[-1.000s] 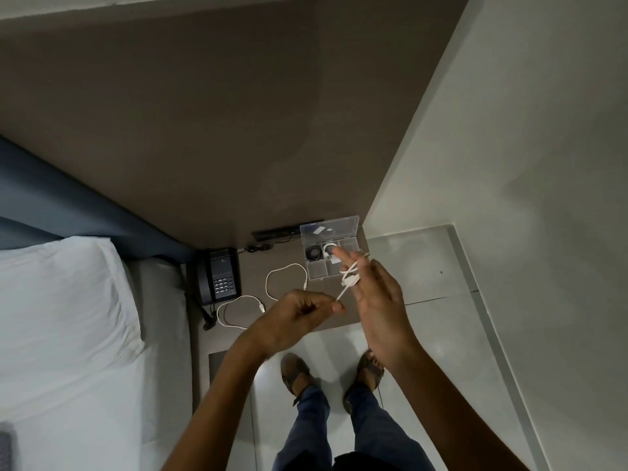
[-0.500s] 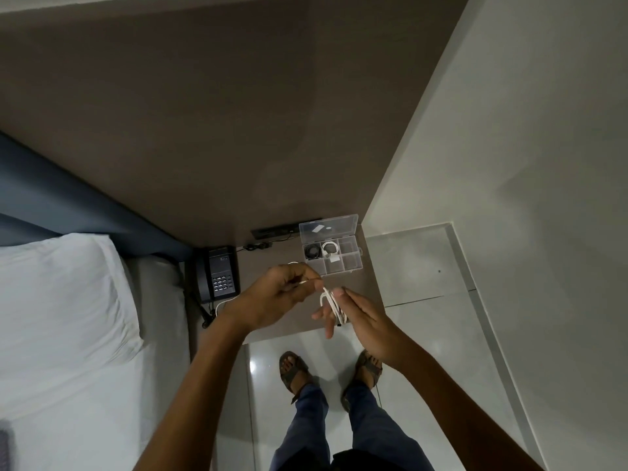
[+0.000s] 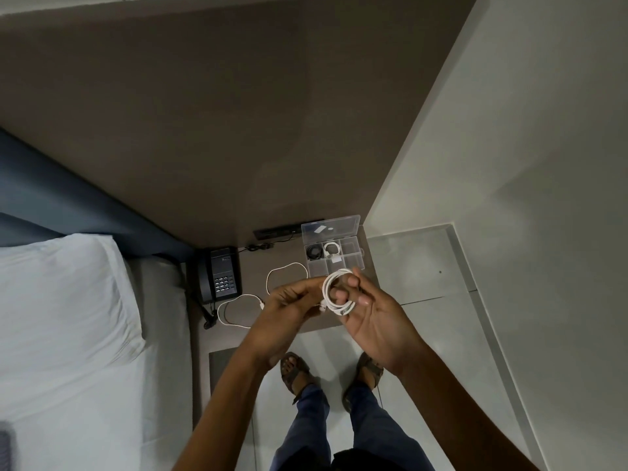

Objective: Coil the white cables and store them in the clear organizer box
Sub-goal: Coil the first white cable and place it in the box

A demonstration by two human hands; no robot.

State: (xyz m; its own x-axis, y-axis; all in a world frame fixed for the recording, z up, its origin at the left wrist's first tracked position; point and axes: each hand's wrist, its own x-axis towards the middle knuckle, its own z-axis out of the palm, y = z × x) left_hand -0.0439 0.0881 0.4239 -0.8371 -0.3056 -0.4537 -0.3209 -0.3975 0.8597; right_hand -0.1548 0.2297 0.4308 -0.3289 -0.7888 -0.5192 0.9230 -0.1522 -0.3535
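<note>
A coiled white cable (image 3: 328,291) is looped round the fingers of my right hand (image 3: 372,312), above the front of the brown bedside table (image 3: 258,263). My left hand (image 3: 289,305) pinches the cable's loose end just left of the coil. The clear organizer box (image 3: 353,263) stands open at the table's back right, lid raised; a coiled white cable (image 3: 331,248) and a black coil (image 3: 314,252) lie in its compartments. Another white cable (image 3: 238,300) lies loose and uncoiled on the table, between the box and the telephone.
A black telephone (image 3: 221,273) stands at the table's left. A wall socket strip (image 3: 275,232) sits behind the table. A bed with a white pillow (image 3: 64,300) fills the left. My sandalled feet (image 3: 295,372) stand on the tiled floor below.
The cable went from a stretched strand between my hands to a round coil on my right fingers. Both hands have come closer together in front of the box.
</note>
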